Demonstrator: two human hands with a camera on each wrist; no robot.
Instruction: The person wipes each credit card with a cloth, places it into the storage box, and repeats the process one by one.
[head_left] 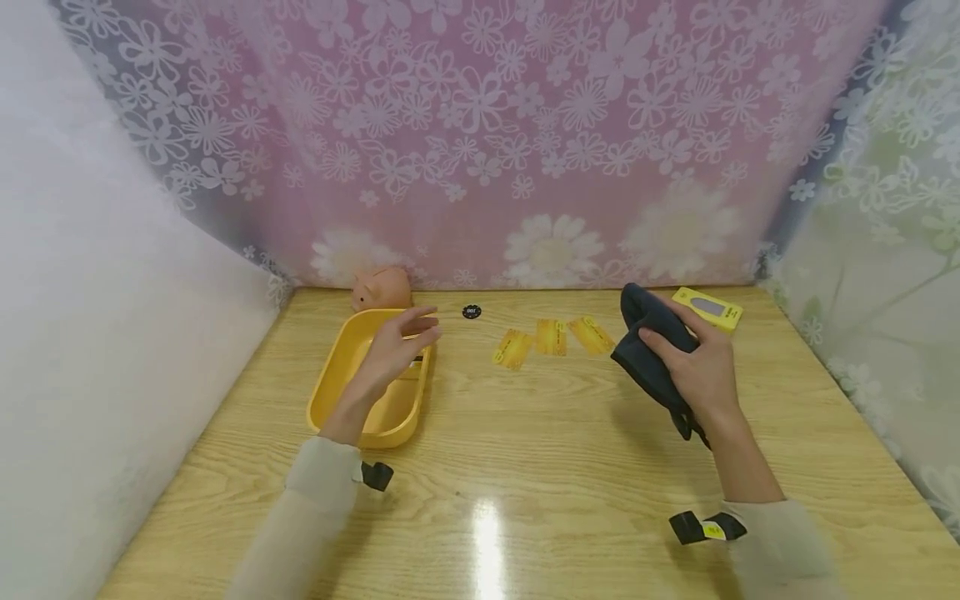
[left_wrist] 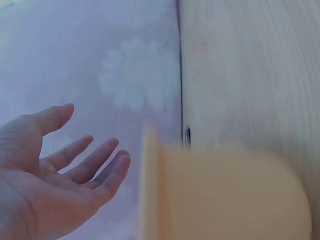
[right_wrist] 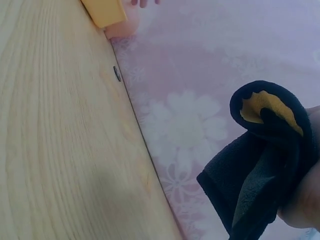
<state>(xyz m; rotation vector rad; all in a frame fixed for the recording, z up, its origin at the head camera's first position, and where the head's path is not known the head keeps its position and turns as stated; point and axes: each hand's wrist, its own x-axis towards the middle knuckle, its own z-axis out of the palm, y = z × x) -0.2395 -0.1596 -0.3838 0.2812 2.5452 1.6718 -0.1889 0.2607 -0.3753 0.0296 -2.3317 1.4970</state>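
My right hand [head_left: 708, 375] grips a folded dark blue cloth [head_left: 647, 379], raised above the right part of the table. In the right wrist view the cloth [right_wrist: 260, 175] shows a yellow inner side within its upper fold, and the hand is mostly cut off by the frame edge. A thin dark strip dangles from its lower end. Over the yellow plastic bin [head_left: 318, 383] hovers my left hand [head_left: 390, 354], holding nothing. Its fingers are loosely bent and apart in the left wrist view, beside the blurred bin [left_wrist: 225, 195].
Behind the bin sits a pink piggy bank [head_left: 386, 288]. A black 100 chip [head_left: 471, 311] lies near the back edge. Three yellow cards [head_left: 552, 337] lie mid-table. A yellow box [head_left: 708, 308] is behind my right hand. A flowered curtain [head_left: 480, 167] hangs along the back.
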